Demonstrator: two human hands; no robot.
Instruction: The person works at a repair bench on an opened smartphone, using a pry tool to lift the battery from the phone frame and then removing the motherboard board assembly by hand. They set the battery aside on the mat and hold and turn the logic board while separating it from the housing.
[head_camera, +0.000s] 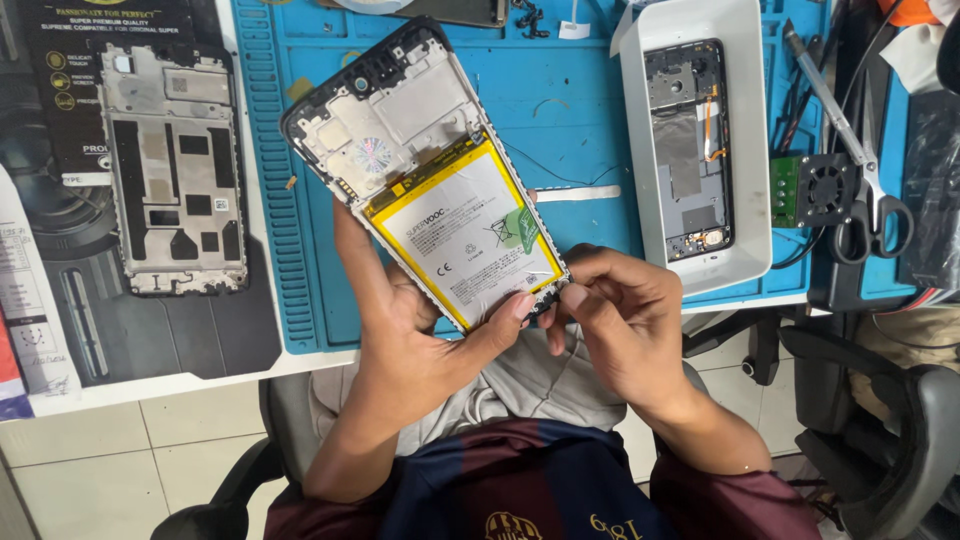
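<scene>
An opened phone (400, 130) with its back cover off lies tilted in my left hand (420, 330), which cradles it from below with the thumb on its lower edge. A white battery with a yellow border (465, 235) fills the phone's lower half. My right hand (620, 320) pinches at the phone's bottom corner, fingertips pressed against the frame next to my left thumb. Both hands hover over the near edge of the blue work mat (560, 100).
A bare phone mid-frame (175, 170) lies on a dark printed sheet at left. A white tray (745, 150) at right holds another opened phone (690, 150). Scissors (860, 170) and a small fan board (825, 190) sit far right. Chair armrests are below.
</scene>
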